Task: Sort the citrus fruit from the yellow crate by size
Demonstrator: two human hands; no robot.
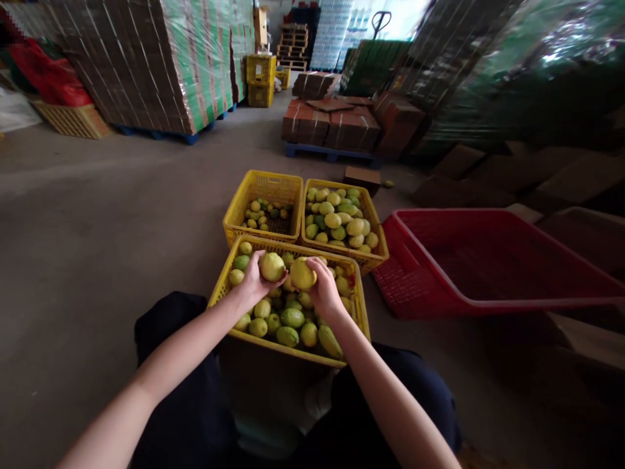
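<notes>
My left hand (254, 281) is closed around a yellow-green lemon (272, 267), palm turned up beneath it. A second, yellower lemon (303, 273) is gripped in my right hand (325, 286), whose fingers curl over its far side. The two fruits are close together, a small gap between them. Both hands are above a yellow plastic crate (293, 354) between my knees. Inside it lie many lemons in shades of green and yellow, such as a green one (292, 318) near the middle. My hands and forearms hide part of the pile.
Behind the near crate stand a yellow crate (263, 177) with a few small lemons at its bottom and a fuller yellow crate (383, 246) of larger ones. A big red crate (415, 286) is at the right. Wrapped pallet stacks (195, 65) and bundled flat cartons (332, 127) stand farther back.
</notes>
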